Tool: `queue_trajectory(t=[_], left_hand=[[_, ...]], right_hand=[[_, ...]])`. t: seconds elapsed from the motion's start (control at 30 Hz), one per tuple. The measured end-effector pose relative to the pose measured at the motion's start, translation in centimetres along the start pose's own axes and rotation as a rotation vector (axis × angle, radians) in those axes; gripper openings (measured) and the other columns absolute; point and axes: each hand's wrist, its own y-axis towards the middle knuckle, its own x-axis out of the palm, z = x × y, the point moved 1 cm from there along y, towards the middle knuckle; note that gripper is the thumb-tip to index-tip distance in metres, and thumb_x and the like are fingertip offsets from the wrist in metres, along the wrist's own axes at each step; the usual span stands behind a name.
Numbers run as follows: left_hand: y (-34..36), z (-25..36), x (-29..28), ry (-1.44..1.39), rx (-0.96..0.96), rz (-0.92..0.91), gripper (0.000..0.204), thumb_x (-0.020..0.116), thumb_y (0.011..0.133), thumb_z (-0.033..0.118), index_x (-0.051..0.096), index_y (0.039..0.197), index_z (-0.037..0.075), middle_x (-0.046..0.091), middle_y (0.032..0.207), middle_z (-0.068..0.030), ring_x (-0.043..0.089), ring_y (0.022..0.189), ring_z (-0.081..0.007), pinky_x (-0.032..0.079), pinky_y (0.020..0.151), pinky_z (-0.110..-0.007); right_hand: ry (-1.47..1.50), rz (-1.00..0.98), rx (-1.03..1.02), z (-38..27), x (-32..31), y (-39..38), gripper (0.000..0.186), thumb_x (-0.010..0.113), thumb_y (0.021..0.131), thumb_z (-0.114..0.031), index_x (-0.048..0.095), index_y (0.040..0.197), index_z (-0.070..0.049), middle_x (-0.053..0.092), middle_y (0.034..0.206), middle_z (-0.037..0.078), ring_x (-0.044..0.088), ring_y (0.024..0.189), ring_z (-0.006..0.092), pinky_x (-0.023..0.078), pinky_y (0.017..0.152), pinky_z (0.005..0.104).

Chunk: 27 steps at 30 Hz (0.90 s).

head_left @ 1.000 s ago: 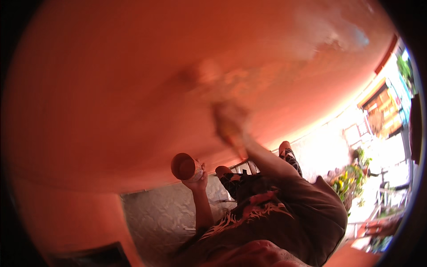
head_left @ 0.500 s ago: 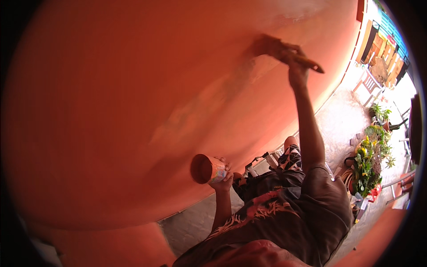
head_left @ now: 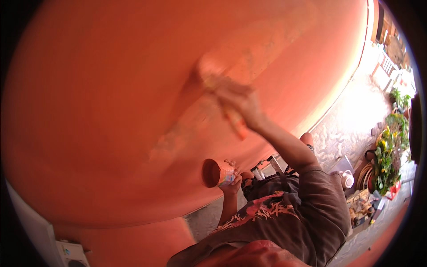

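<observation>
My right hand (head_left: 240,100) is closed around the handle of a wide paintbrush (head_left: 235,122), smeared by motion. Its bristle end, blurred, is against or very near an orange-red wall (head_left: 111,89). A duller, patchy diagonal strip runs down the wall on both sides of the brush. Lower down, my left hand (head_left: 233,180) grips the side of a paint can (head_left: 226,173) with a coloured label. The can is tilted so its mouth faces the wall, and its inside looks reddish brown. How much paint is in it I cannot tell.
Metal legs, perhaps of a ladder (head_left: 273,163), show by my knees. On the paved floor (head_left: 342,115) at right are potted plants (head_left: 389,155), a white jug (head_left: 347,179), a coiled hose (head_left: 365,175) and a white chair (head_left: 386,66). A white boxy unit (head_left: 71,253) is at lower left.
My right hand and the brush have swept left and down along the wall, and the handle now points downward. My left hand still holds the can. The view has shifted slightly.
</observation>
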Motion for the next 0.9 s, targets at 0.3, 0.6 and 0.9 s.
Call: queue_trajectory(t=[0.3,0.6,0.9], left_hand=[[-0.7,0.4,0.3,-0.03,-0.015,0.056,0.051,0.063,0.092,0.032,0.051,0.134,0.006,0.052,0.119,-0.0121,0.05,0.093,-0.0271,0.05,0.053,-0.026],[1.1,-0.5,0.7,-0.005,-0.094,-0.023,0.049,0.059,0.095,0.03,0.049,0.137,0.006,0.049,0.12,-0.0106,0.049,0.096,-0.0284,0.05,0.053,-0.027],[0.2,-0.3,-1.1,-0.051,-0.069,0.075,0.047,0.058,0.094,0.029,0.05,0.134,0.006,0.051,0.116,-0.0103,0.051,0.094,-0.0273,0.049,0.05,-0.028]], right_hand=[[0.344,-0.1,0.078,8.0,-5.1,2.1,0.021,0.054,0.096,-0.008,0.069,0.111,-0.003,0.069,0.109,0.01,0.067,0.093,0.0243,0.053,0.08,0.0339],[-0.389,0.523,0.188,17.1,-13.6,3.9,0.024,0.05,0.1,-0.007,0.069,0.113,-0.004,0.072,0.115,0.012,0.071,0.097,0.0213,0.055,0.083,0.0308],[0.265,-0.355,-0.239,-5.9,6.1,-0.4,0.053,0.063,0.079,-0.011,0.061,0.131,-0.018,0.064,0.129,0.013,0.07,0.101,0.03,0.06,0.068,0.0364]])
